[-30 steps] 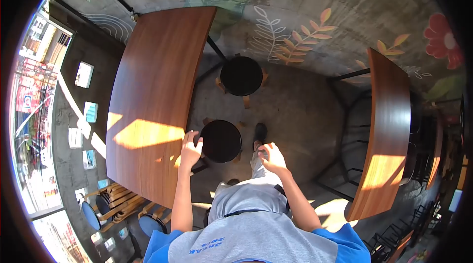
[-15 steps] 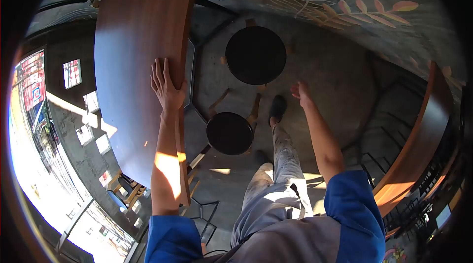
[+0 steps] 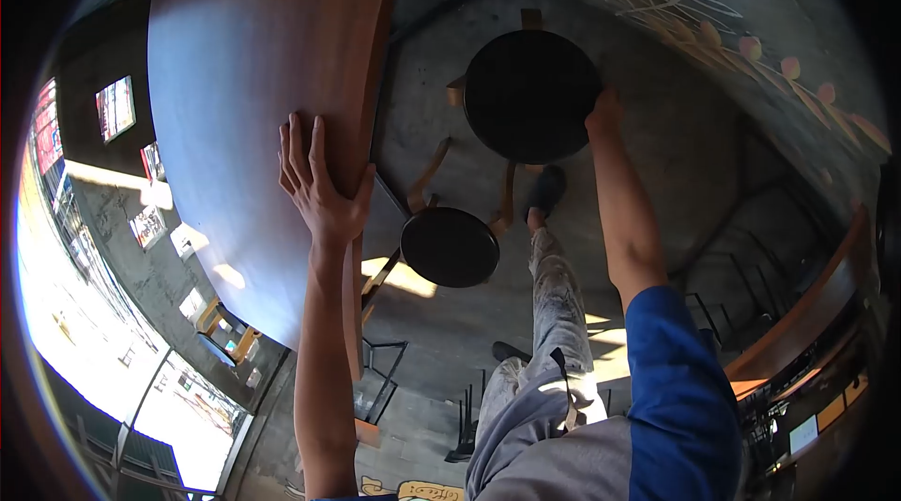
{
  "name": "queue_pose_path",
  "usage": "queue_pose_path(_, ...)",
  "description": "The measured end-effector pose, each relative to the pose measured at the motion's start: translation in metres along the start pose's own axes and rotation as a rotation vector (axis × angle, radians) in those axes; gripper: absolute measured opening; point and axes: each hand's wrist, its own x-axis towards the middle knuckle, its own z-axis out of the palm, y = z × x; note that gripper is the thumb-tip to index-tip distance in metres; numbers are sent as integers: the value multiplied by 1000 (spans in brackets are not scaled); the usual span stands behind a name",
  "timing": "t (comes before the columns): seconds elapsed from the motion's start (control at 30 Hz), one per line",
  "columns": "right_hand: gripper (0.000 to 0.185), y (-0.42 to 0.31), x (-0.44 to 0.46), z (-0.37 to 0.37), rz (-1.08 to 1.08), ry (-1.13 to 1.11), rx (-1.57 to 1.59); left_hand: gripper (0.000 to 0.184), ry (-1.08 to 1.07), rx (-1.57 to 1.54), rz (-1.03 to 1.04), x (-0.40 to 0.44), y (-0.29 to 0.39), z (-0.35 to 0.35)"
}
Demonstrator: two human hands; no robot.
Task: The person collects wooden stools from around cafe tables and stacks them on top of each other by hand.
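Note:
My left hand (image 3: 324, 196) lies on the long brown wooden table (image 3: 253, 79), near its right edge, fingers spread and palm down. At the upper middle, my right hand (image 3: 605, 111) is closed on the right rim of a round stool with a black seat (image 3: 530, 93) and light wooden legs. Its fingertips are hidden at the rim. A second, smaller-looking black-seated stool (image 3: 450, 248) stands below it, beside the table, with its wooden legs partly visible.
My feet are on the grey concrete floor (image 3: 657, 191). A painted wall (image 3: 798, 22) rises at the upper right. Another wooden table (image 3: 807, 313) with dark metal legs runs along the right. A wall with square openings and a bright window (image 3: 94, 360) is at the left.
My right hand has reached forward from open air to the black stool's rim and closed there. My left hand stays on the table. The view has shifted, and my feet have stepped.

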Motion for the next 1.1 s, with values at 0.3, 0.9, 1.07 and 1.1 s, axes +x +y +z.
queue_pose_path(0.3, 57, 5, 7, -19, -29, -199, 10, 92, 6, 13, 8, 1, -1, -5)
queue_pose_path(0.9, 37, 84, -242, -360, -461, -259, -92, 42, -7, -860, -220, -69, 44, -54)
queue_pose_path(1.07, 19, 29, -274, -470, -472, -265, -84, 35, -74, -1272, -381, -289, 140, -21)
queue_pose_path(1.1, 25, 28, -282, -489, -502, -253, -72, 34, -165, -1504, -400, -343, 148, 20)
